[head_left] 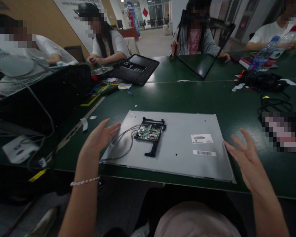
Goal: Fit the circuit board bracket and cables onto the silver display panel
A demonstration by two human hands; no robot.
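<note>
Panel (pixel 177 148) is lying flat, grey metal back up, on the green table (pixel 187 95) right at the near edge, in front of the person. Left hand (pixel 98 138) is hovering at the panel's left edge, fingers spread, gripping nothing; fingertips are sitting over the grey cables (pixel 124 138), and I can't tell if there's contact. Right hand (pixel 246 161) is also splayed and empty, fingertips just beside the right edge. A board (pixel 150 130) is sitting on the panel left of centre, on a black bracket (pixel 153 149), with the cables running off it toward the left edge. Two labels (pixel 201 138) are showing on the right half. A bracelet (pixel 85 181) is hanging on the left wrist. Across the table, other people are handling a black chassis (pixel 135 69) and a bezel (pixel 202 62).
</note>
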